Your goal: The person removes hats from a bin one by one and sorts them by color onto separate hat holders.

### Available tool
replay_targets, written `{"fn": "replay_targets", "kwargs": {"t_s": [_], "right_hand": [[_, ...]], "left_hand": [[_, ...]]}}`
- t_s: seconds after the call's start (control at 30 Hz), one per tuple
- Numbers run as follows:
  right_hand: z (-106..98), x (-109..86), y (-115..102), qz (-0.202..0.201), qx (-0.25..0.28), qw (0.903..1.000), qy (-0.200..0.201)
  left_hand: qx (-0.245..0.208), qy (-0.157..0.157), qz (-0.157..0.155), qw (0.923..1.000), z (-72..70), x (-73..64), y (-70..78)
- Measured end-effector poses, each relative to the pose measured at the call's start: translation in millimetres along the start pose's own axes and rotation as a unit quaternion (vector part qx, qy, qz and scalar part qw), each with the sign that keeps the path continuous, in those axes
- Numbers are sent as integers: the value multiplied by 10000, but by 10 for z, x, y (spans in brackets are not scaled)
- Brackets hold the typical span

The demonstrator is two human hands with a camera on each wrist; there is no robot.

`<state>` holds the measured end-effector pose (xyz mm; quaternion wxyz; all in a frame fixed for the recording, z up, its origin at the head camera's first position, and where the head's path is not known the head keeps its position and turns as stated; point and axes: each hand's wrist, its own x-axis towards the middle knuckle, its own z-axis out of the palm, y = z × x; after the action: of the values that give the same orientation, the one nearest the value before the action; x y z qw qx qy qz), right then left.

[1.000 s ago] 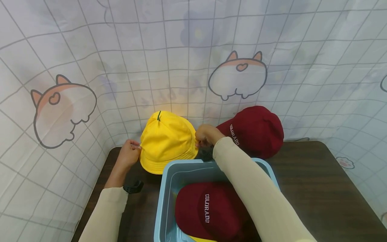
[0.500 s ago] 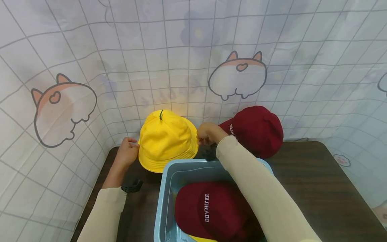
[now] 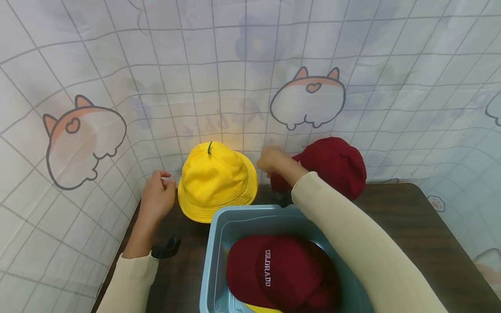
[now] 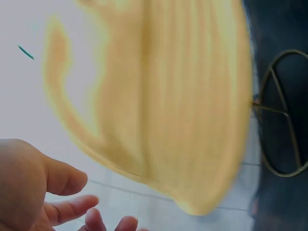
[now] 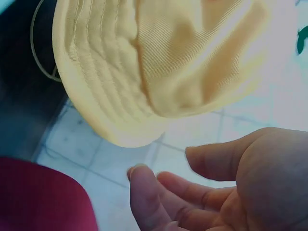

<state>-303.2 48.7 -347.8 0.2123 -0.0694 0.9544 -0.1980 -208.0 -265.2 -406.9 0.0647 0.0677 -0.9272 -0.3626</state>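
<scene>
A yellow bucket hat (image 3: 215,178) with a dark green stem on its crown stands brim down at the back of the table. To its left is my left hand (image 3: 158,195), apart from the brim; in the left wrist view its thumb and fingers (image 4: 70,209) are spread and hold nothing. On the hat's other side my right hand (image 3: 275,161) hovers before a maroon cap (image 3: 336,165), partly hiding it. The right wrist view has that hand's thumb (image 5: 211,161) and fingers loosely bent, with a gap to the yellow brim (image 5: 110,96).
A light blue bin (image 3: 242,209) stands at the front middle, partly behind my right sleeve (image 3: 352,239). Inside lies another maroon cap (image 3: 250,269) lettered COLORADO, with something yellow (image 3: 262,308) under it. A printed cloth (image 3: 235,65) hangs behind the dark wooden table (image 3: 411,230).
Both hands have let go of the yellow hat's brim and drawn outward, the left to the left and the right to the right. The hat stays nearly where it was.
</scene>
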Motion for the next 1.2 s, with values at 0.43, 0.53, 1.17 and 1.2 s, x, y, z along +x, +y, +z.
{"fn": "replay_targets", "kwargs": {"t_s": [0.43, 0.53, 1.17, 1.2], "right_hand": [[-138, -792, 58, -1408, -1135, 9714, 1539], [-81, -964, 130, -1907, -1497, 9523, 1853], [358, -1672, 587, -2852, -2306, 9243, 1054], [376, -1702, 610, -2866, -2314, 9244, 989]], "left_hand": [[255, -581, 1093, 9920, -167, -579, 422], [253, -779, 1253, 9887, -120, -685, 442], [-364, -1849, 1202, 9747, 266, -1188, 448], [-402, -1896, 1201, 9737, 280, -1206, 452]]}}
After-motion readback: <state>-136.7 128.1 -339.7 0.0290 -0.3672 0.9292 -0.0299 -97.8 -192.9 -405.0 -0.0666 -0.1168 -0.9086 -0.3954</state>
